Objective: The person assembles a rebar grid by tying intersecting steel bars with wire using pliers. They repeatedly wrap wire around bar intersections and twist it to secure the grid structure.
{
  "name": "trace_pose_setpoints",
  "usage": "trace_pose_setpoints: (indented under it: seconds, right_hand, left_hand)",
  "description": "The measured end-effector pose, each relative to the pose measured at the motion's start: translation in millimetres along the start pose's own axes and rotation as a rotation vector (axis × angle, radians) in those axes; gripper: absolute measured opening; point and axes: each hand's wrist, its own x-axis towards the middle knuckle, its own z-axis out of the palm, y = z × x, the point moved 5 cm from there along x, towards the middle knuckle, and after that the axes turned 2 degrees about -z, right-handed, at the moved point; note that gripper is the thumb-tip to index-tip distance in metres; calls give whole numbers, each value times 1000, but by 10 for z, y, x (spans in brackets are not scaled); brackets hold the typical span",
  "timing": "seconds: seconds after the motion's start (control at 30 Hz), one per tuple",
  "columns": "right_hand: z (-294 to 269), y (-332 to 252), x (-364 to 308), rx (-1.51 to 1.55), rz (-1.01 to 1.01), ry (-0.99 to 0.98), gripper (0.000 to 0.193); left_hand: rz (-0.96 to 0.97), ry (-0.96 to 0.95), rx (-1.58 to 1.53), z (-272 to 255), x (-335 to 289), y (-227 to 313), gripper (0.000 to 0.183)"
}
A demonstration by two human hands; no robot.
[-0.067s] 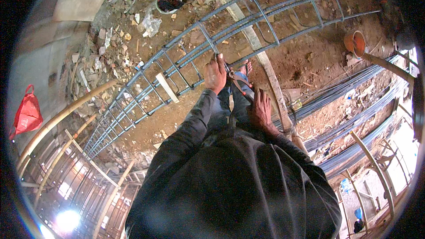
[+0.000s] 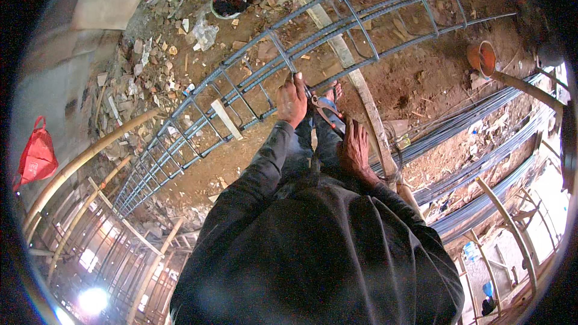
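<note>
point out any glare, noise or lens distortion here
In the head view, a white light glares at lower left, blown out; in the head view, the rebar cage bows in a fisheye curve; in the head view, the dark top shows speckled grain.

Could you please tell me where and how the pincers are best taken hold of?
The pincers are probably best gripped around both handles, near their ends, coming from the lower right, where the right hand holds them: their head points up-left toward the steel cage, and the handles slant back toward the person.
</note>
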Motion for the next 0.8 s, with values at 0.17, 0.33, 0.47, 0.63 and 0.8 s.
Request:
trace_pose_setpoints:
  seconds: [0.17,0.33,0.47,0.63,0.8]
  right_hand:
    - [145,46,149,326,151,-196,51]
    - [33,-15,206,594,177,-369,33]
    - [104,62,217,711,155,-365,26]
    - [338,112,160,673,392,-687,45]
    - [-21,-219,162,1322,496,-727,41]
  left_hand:
    - [79,43,-44,51,44,-30,38]
    - [47,47,-100,6,46,-20,39]
    - [-254,-202,-260,173,40,-201,39]
    - [-244,-182,-86,197,31,-238,42]
    - [-265,-194,-230,114,20,-140,42]
